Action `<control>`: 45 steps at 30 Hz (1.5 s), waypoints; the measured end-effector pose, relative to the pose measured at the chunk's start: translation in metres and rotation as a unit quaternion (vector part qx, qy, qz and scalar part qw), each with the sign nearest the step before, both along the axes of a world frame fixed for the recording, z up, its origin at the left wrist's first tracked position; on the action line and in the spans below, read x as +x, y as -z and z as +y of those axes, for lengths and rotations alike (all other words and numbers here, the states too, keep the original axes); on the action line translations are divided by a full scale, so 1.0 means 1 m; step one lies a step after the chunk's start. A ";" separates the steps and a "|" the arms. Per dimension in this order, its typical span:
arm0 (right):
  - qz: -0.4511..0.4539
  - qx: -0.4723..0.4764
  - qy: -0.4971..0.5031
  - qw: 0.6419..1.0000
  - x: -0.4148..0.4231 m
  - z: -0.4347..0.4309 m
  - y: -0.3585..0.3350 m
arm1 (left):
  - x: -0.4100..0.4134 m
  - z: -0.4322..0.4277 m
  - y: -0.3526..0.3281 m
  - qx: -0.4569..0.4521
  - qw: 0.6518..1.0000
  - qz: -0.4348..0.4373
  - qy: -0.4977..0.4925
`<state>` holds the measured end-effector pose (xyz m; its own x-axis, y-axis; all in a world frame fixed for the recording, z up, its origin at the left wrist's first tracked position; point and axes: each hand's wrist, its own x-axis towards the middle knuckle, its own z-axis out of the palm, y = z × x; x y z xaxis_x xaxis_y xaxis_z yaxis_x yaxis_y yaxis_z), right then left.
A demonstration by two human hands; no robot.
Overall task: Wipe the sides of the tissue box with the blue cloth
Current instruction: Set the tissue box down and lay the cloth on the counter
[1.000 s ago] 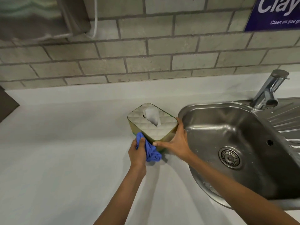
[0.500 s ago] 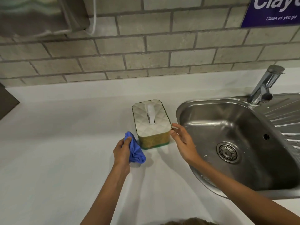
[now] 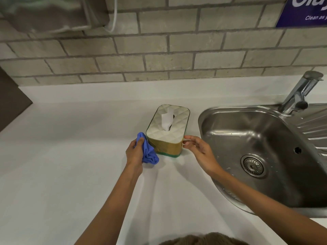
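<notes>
Left hand point(image 3: 135, 152) clenched around bunched blue cloth point(image 3: 148, 150); cloth bulges out past fingers, pressed at near-left corner of tissue box point(image 3: 168, 129). Tissue box upright on white countertop point(image 3: 70, 156), between both hands; quilted cream lid, gold sides, green base band, white tissue point(image 3: 167, 120) poking from slot. Right hand point(image 3: 199, 150) released, fingers spread, fingertips point(image 3: 185, 142) just at near-right corner of box; contact unclear. Steel sink point(image 3: 256, 138) beyond right hand's knuckles, tap point(image 3: 299, 93) behind it.
</notes>
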<state>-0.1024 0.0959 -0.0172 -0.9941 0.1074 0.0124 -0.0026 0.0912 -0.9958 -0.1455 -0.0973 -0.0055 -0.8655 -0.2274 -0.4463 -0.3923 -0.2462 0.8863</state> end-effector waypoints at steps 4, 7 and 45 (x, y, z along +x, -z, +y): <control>0.002 0.022 0.012 1.000 -0.014 0.017 -0.001 | 0.001 -0.005 0.003 0.021 0.999 -0.020 -0.018; 0.001 0.027 0.041 0.999 -0.029 0.029 -0.001 | 0.009 -0.003 0.007 0.039 0.998 -0.036 -0.016; 0.050 0.364 -0.152 0.917 0.080 -0.019 -0.041 | 0.082 0.019 -0.014 0.265 0.943 -0.094 0.181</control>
<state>-0.0227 0.0764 0.0239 -0.9669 -0.2469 0.0636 -0.2257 0.7126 -0.6643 -0.0632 -0.0783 0.0088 -0.7384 0.3653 -0.5668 -0.6729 -0.4547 0.5835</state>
